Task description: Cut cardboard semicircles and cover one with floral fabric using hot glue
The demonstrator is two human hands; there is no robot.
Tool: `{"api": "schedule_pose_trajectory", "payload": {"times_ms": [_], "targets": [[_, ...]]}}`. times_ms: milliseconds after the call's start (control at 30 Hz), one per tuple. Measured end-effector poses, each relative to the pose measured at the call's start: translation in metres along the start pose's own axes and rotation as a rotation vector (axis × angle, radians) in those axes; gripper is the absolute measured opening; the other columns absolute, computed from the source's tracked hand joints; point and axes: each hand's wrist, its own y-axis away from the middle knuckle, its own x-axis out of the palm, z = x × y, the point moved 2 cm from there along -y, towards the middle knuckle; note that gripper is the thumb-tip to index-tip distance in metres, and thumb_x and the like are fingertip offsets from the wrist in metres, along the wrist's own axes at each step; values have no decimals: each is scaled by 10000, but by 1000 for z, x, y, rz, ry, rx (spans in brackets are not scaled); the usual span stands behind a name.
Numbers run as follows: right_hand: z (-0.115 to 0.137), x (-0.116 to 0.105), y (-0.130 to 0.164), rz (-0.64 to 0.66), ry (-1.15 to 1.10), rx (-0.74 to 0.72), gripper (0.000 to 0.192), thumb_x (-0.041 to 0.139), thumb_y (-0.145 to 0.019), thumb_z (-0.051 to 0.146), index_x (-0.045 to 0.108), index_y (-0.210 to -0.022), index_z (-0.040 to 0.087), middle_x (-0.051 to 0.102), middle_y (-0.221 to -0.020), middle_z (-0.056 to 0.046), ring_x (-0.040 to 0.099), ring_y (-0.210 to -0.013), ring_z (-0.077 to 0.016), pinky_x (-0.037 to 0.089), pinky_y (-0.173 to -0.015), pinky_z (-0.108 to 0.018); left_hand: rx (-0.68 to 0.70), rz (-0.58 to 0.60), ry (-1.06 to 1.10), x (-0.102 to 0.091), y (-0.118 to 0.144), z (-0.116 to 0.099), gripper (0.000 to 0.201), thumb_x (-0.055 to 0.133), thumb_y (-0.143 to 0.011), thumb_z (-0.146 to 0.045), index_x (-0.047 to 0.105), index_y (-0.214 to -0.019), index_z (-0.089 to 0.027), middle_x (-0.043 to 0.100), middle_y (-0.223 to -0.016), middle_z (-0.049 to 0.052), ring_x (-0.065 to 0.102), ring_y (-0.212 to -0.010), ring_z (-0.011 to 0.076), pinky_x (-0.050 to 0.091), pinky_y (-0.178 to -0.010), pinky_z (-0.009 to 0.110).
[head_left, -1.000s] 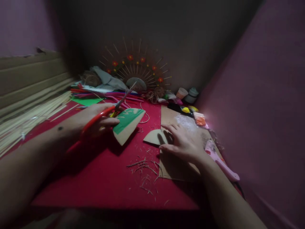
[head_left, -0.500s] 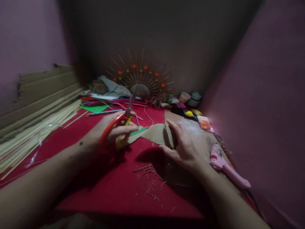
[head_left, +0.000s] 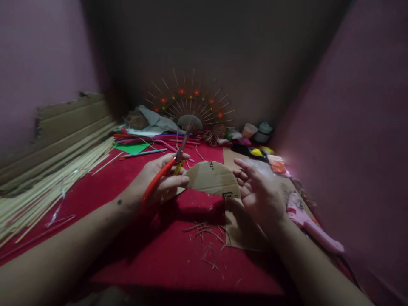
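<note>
My left hand [head_left: 159, 180] grips red-handled scissors [head_left: 174, 163], blades pointing up and away, and its fingers also pinch the left end of a tan cardboard half-circle [head_left: 210, 178]. The half-circle is lifted above the red mat [head_left: 143, 246], curved edge up, with dark print on it. My right hand [head_left: 259, 191] holds its right end, fingers spread against the edge. A flat cardboard sheet [head_left: 242, 231] lies on the mat under my right wrist.
A bundle of thin bamboo sticks [head_left: 47, 182] and cardboard strips [head_left: 63, 123] lie at left. A pink glue gun [head_left: 314, 231] rests at right. At the back are a stick sunburst ornament [head_left: 188, 104], small pots [head_left: 256, 131], green paper [head_left: 132, 148] and coloured straws. Fibre scraps [head_left: 204, 233] litter the mat.
My right hand lifted the tan half-circle off the table and brought it up against the piece in my left hand. The scissors turned more upright. The view shifted slightly.
</note>
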Motion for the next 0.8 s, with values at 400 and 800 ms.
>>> {"api": "schedule_pose_trajectory", "payload": {"times_ms": [400, 800], "targets": [[-4, 11, 7, 227, -73, 182, 339, 793, -630, 271, 754, -959, 200, 756, -887, -55, 674, -752, -202, 561, -742, -372, 18, -98, 1, 2, 4, -3, 580, 769, -647, -361, 562, -1165, -204, 578, -806, -11, 548, -670, 137, 441, -552, 235], [-16, 11, 3, 214, -100, 111, 295, 718, -788, 396, 721, -1012, 205, 748, -959, -75, 700, -829, -217, 594, -730, -359, 3, -67, 27, 4, 4, 2, 601, 773, -648, -396, 545, -1176, -223, 585, -797, -5, 575, -632, 154, 427, -498, 244]]}}
